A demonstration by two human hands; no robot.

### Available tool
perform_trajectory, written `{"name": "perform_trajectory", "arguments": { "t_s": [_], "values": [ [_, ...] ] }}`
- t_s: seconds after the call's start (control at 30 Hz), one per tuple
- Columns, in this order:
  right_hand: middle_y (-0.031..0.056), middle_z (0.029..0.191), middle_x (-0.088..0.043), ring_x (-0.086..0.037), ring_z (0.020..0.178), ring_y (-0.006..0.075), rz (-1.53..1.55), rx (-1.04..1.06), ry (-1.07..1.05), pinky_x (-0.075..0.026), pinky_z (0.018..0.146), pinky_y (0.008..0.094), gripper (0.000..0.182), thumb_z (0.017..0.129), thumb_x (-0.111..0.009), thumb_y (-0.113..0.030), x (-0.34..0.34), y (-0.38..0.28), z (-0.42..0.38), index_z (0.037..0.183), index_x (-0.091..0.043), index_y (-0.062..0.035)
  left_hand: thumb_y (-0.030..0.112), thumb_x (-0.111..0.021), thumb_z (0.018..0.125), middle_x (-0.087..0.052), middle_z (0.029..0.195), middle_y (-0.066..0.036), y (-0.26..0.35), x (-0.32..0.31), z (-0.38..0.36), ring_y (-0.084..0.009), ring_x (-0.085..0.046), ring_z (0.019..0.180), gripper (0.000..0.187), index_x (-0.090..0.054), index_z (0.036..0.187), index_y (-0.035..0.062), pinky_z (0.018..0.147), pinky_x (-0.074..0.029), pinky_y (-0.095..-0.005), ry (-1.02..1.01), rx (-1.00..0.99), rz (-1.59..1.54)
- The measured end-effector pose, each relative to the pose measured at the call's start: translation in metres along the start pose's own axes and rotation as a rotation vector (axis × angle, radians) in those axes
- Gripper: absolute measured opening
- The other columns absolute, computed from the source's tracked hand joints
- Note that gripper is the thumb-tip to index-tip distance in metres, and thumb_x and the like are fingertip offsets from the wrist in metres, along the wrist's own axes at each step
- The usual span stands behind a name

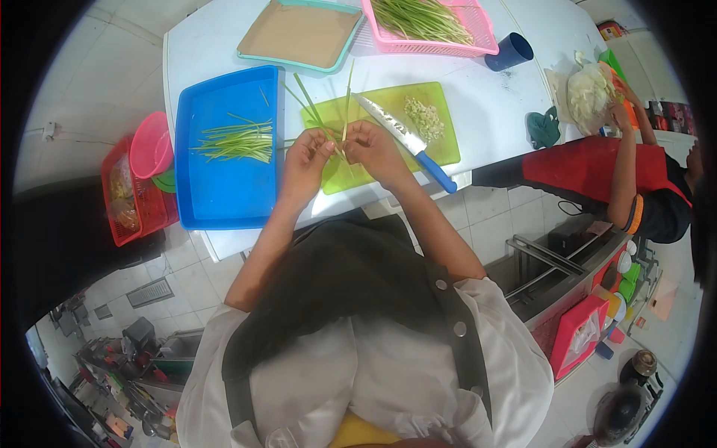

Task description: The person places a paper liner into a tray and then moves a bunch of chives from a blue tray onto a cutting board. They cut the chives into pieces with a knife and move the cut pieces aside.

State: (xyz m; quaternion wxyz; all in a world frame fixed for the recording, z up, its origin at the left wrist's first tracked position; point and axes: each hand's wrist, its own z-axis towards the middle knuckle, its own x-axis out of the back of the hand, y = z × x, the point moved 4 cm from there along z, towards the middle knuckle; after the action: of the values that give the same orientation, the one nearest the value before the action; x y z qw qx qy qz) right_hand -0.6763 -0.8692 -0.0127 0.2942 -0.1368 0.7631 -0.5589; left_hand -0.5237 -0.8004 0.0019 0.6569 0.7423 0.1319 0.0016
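Note:
Over the green cutting board (pixel 343 175), my left hand (pixel 306 160) is closed in a pinch on thin green onion stalks (pixel 310 101) that point up and away. Close beside it, my right hand (pixel 376 153) pinches a yellowish green onion leaf (pixel 347 101); the fingertips of both hands almost meet. Just right of my right hand, a knife (pixel 403 133) with a blue handle lies across the board, its handle reaching past the near edge. Chopped pale pieces (pixel 424 119) sit in a pile at the board's right. To the left, a blue tray (pixel 224 198) holds a bunch of green stalks (pixel 237 142).
At the back stand a teal-rimmed tray (pixel 299 33), a pink basket (pixel 448 49) of green onions and a dark blue cup (pixel 510 52). A co-worker in a red apron (pixel 597 168) handles a plastic bag (pixel 588 93) at the right. Red crates (pixel 123 224) stand at the left.

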Motion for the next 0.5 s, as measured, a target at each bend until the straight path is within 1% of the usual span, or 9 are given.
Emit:
{"name": "perform_trajectory", "arguments": {
  "t_s": [0.07,0.13,0.23,0.27,0.37,0.43,0.5],
  "values": [
    [0.0044,0.093,-0.069,-0.063,0.078,0.0088,0.040,-0.022,0.037,-0.053,0.071,0.0242,0.023,0.094,-0.065,-0.002,0.001,0.001,-0.001,0.117,-0.060,0.0015,0.012,-0.066,0.103,-0.067,0.104,-0.004,0.000,-0.001,0.001,-0.0099,-0.060,0.097,0.023,-0.059,0.123,0.0019,0.088,-0.046,-0.0252,-0.011,-0.020,0.005],
    [0.0054,0.095,-0.070,-0.064,0.080,0.0093,0.010,-0.053,0.086,-0.053,0.071,0.0245,0.033,0.094,-0.065,-0.002,0.004,-0.002,-0.001,0.126,-0.057,0.0028,0.013,-0.065,0.104,-0.066,0.105,-0.004,0.001,-0.001,0.002,-0.0099,-0.059,0.097,0.025,-0.057,0.126,0.0026,0.088,-0.046,-0.0250,-0.016,-0.042,0.013],
    [0.0064,0.097,-0.070,-0.066,0.084,0.0101,0.004,-0.064,0.130,-0.053,0.073,0.0253,0.046,0.093,-0.067,-0.001,0.003,-0.010,-0.002,0.136,-0.052,0.0041,0.011,-0.062,0.105,-0.062,0.102,-0.001,0.005,-0.003,0.004,-0.0083,-0.057,0.092,0.022,-0.057,0.124,0.0026,0.082,-0.046,-0.0240,0.031,-0.109,0.022],
    [0.0066,0.098,-0.070,-0.066,0.085,0.0104,0.009,-0.062,0.140,-0.053,0.075,0.0256,0.050,0.092,-0.067,-0.001,0.002,-0.012,-0.002,0.139,-0.050,0.0044,0.011,-0.062,0.105,-0.061,0.101,-0.001,0.005,-0.004,0.004,-0.0084,-0.057,0.092,0.022,-0.056,0.125,0.0026,0.081,-0.046,-0.0242,0.046,-0.113,0.026],
    [0.0065,0.099,-0.069,-0.067,0.089,0.0113,-0.053,-0.019,0.069,-0.053,0.079,0.0261,0.060,0.089,-0.070,0.000,-0.002,-0.015,-0.003,0.144,-0.046,0.0028,0.010,-0.062,0.104,-0.059,0.100,-0.001,0.004,-0.003,0.005,-0.0088,-0.057,0.092,0.023,-0.056,0.126,0.0025,0.081,-0.046,-0.0247,0.091,-0.125,0.037],
    [0.0062,0.098,-0.069,-0.066,0.091,0.0117,-0.018,-0.065,0.034,-0.052,0.081,0.0261,0.064,0.087,-0.071,0.001,-0.007,-0.020,-0.007,0.145,-0.044,0.0018,0.010,-0.062,0.104,-0.058,0.099,-0.001,0.001,0.002,0.005,-0.0093,-0.057,0.091,0.024,-0.056,0.126,0.0022,0.081,-0.047,-0.0251,0.124,-0.128,0.039],
    [0.0061,0.097,-0.069,-0.066,0.090,0.0120,-0.011,-0.087,0.026,-0.052,0.081,0.0263,0.066,0.087,-0.072,0.001,-0.008,-0.020,-0.007,0.146,-0.043,0.0013,0.012,-0.064,0.104,-0.058,0.102,-0.001,-0.005,0.008,0.005,-0.0100,-0.058,0.094,0.030,-0.054,0.130,0.0020,0.081,-0.048,-0.0262,0.117,-0.128,0.010]
  ]
}}
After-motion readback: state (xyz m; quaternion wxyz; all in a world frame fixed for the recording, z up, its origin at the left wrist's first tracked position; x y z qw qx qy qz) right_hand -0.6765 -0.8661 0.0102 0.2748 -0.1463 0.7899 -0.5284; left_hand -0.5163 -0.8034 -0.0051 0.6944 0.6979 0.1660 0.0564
